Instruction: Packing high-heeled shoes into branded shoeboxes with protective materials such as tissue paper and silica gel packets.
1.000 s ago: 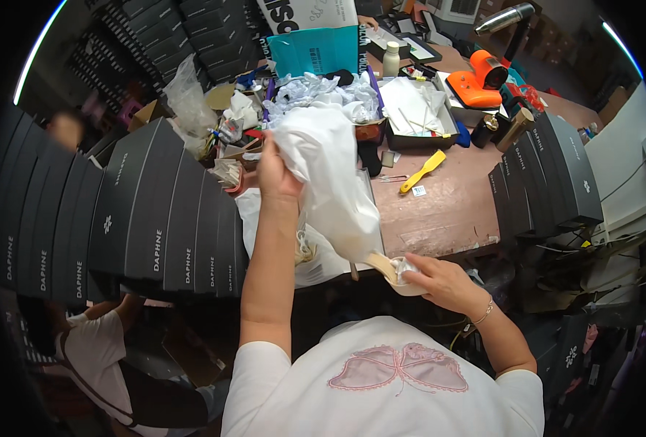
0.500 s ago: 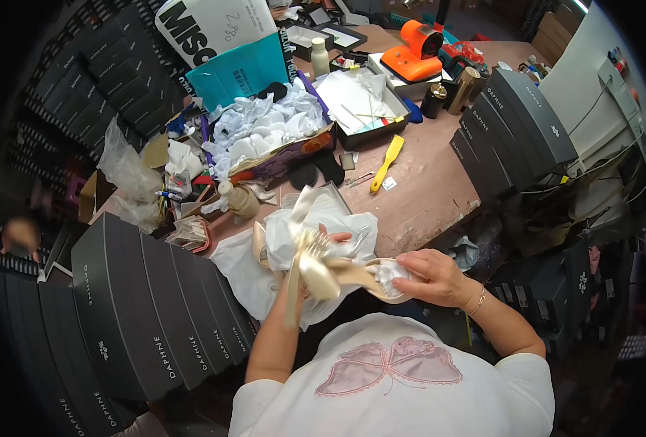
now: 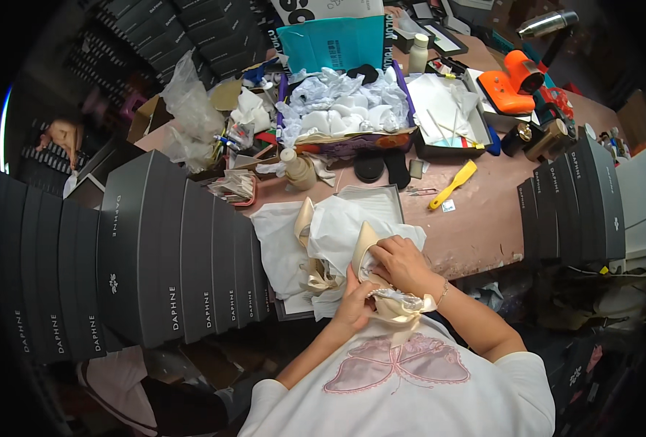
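A cream pointed-toe shoe (image 3: 364, 246) is held over the front of an open shoebox, its toe pointing away from me. My left hand (image 3: 355, 302) grips it around the middle, near the satin bow and beaded strap (image 3: 403, 304) at the heel end. The fingers of my right hand (image 3: 404, 264) are bent into the shoe's opening behind the toe; their tips are hidden. To the left lies the matching shoe (image 3: 304, 222) with its own ribbon bow (image 3: 320, 278), on white tissue paper (image 3: 275, 237) that spreads over the grey shoebox (image 3: 387, 200).
Dark shoeboxes (image 3: 144, 247) are stacked at left, with more boxes (image 3: 574, 204) at right. Behind the work stands a purple carton (image 3: 403, 142) of white stuffing. A yellow-handled brush (image 3: 454, 184), a pump bottle (image 3: 298, 171) and an orange device (image 3: 508, 91) stand or lie on the table.
The shoe has turned so its toe points away, and its bow end now lies toward me. My right hand has moved from the other end into the toe opening. The view has shifted.
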The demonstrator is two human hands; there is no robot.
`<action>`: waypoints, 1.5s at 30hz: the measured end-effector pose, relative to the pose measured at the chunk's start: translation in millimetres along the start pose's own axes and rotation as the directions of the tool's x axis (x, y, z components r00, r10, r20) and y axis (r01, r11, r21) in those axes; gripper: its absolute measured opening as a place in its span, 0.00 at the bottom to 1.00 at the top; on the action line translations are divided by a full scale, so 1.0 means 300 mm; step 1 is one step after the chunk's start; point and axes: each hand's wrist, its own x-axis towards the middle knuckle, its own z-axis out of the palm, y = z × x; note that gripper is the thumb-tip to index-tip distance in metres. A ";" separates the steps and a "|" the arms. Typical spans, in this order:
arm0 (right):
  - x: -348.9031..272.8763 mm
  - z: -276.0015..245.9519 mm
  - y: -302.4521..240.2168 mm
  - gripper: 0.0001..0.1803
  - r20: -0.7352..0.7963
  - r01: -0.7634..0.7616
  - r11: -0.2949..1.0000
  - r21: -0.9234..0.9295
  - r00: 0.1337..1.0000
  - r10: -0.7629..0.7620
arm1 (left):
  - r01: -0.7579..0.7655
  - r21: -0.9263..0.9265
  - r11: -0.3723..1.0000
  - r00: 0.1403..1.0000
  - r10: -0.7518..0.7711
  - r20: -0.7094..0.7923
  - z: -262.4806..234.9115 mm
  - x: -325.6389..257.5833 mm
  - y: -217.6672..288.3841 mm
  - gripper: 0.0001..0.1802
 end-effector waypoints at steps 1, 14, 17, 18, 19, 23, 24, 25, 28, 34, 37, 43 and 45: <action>0.013 0.000 0.004 0.16 -0.006 0.001 1.000 0.028 1.000 -0.001 | -0.053 0.005 0.999 0.996 0.054 -0.065 0.001 -0.004 -0.022 0.40; 0.129 -0.002 0.141 0.10 -0.056 -0.146 0.886 0.440 0.980 0.190 | -0.198 0.011 0.980 0.927 0.191 -0.324 -0.129 0.026 -0.042 0.24; 0.182 0.172 0.256 0.09 -0.086 0.043 0.991 -0.129 0.995 -0.055 | -0.209 0.029 0.978 0.904 0.204 -0.376 -0.098 -0.012 0.000 0.22; 0.145 0.309 0.319 0.09 0.016 0.059 0.980 -0.191 0.998 -0.057 | -0.174 -0.027 0.984 0.924 0.154 -0.351 -0.086 -0.009 0.001 0.22; 0.077 0.462 0.382 0.09 0.113 0.074 0.965 -0.252 0.992 -0.046 | -0.133 -0.078 0.988 0.943 0.102 -0.318 -0.077 -0.001 0.000 0.21; 0.129 0.345 0.218 0.09 0.345 0.113 0.980 -0.166 0.937 -0.050 | -0.175 -0.255 0.951 0.934 0.079 -0.348 -0.141 -0.001 -0.006 0.22; 0.138 0.261 0.140 0.08 0.277 0.161 0.985 -0.058 0.951 -0.139 | -0.185 -0.274 0.944 0.908 0.058 -0.414 -0.135 -0.010 -0.003 0.23; 0.147 0.167 0.066 0.07 0.203 0.212 0.977 0.038 0.955 -0.215 | -0.205 -0.263 0.943 0.922 0.096 -0.376 -0.121 -0.008 -0.012 0.22; 0.120 0.179 0.030 0.06 0.170 0.339 0.940 0.042 0.925 -0.341 | -0.243 -0.213 0.946 0.952 0.191 -0.238 -0.071 -0.016 -0.046 0.22; 0.048 0.224 0.074 0.06 0.137 0.315 0.948 0.034 0.939 -0.317 | -0.157 -0.154 0.976 0.959 0.113 -0.258 -0.165 0.016 -0.112 0.22; 0.022 0.145 0.055 0.06 0.132 0.191 0.981 0.015 0.972 -0.192 | -0.113 -0.200 0.973 0.945 0.043 -0.325 -0.182 0.026 -0.099 0.26; 0.056 0.241 0.065 0.09 0.204 0.411 0.908 -0.078 0.898 -0.389 | -0.112 -0.120 0.986 0.965 0.079 -0.250 -0.123 0.013 -0.102 0.27; 0.052 0.250 0.065 0.08 0.252 0.380 0.925 -0.031 0.898 -0.360 | -0.123 -0.157 0.980 0.962 0.078 -0.263 -0.132 0.012 -0.107 0.27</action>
